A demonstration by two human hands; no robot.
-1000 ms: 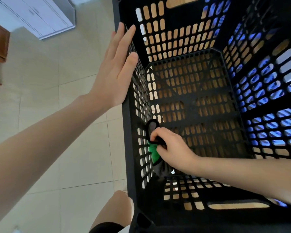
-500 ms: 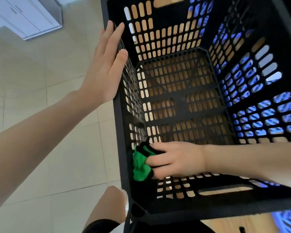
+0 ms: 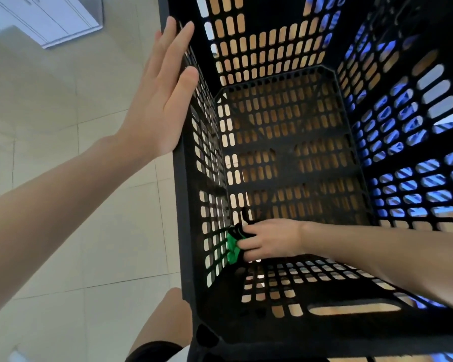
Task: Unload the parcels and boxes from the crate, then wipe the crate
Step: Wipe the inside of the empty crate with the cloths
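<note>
Two hands flank the crate [image 3: 324,333] wall: left hand [image 3: 157,105] flat, fingers straight, outside; right hand [image 3: 272,240] inside, fingers [image 3: 251,246] clenched round a green cloth [image 3: 233,250] pressed to it. Wall's long axis runs away from those fingers, the likely wipe direction.

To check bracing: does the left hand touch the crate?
Touching. The head view shows the left hand flat against the crate's left wall, with no gap.

Your left hand [image 3: 160,100] lay outside the crate [image 3: 180,178] wall at ten o'clock; inside, at seven o'clock, your right hand [image 3: 271,240] held the cloth [image 3: 232,251] against it.
</note>
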